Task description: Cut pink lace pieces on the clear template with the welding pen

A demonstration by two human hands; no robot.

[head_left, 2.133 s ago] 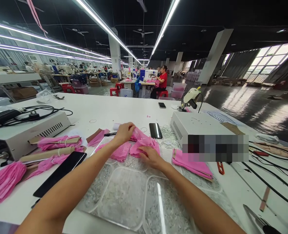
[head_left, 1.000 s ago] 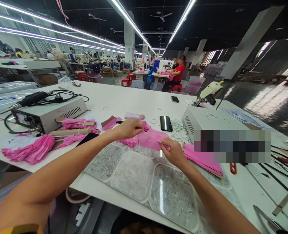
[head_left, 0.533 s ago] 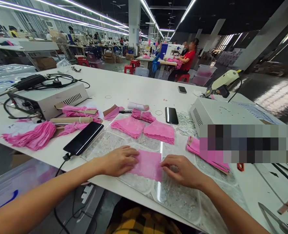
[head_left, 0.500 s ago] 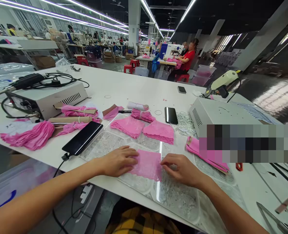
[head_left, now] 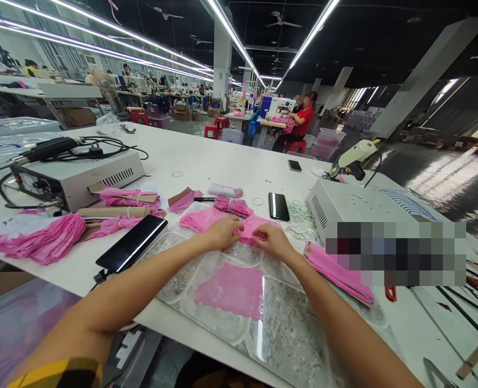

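My left hand (head_left: 222,232) and my right hand (head_left: 274,241) meet on a stack of pink lace pieces (head_left: 258,222), fingers pinching its top piece. A second pink lace stack (head_left: 198,220) lies just left of it, and a tied pink bundle (head_left: 230,205) sits behind. One single pink lace piece (head_left: 233,290) lies flat on the clear plastic tray (head_left: 287,339) near the table's front edge, apart from both hands.
A black phone (head_left: 130,244) lies at the tray's left, another black phone (head_left: 278,206) behind the stacks. White machine boxes stand left (head_left: 81,180) and right (head_left: 352,207). Pink fabric bundles (head_left: 40,242) and folded pink cloth (head_left: 336,269) flank the tray. A person in red (head_left: 301,121) sews far back.
Both hands left the single lace piece lying flat on the tray and moved forward to the right pink stack, where they now pinch its top layer.
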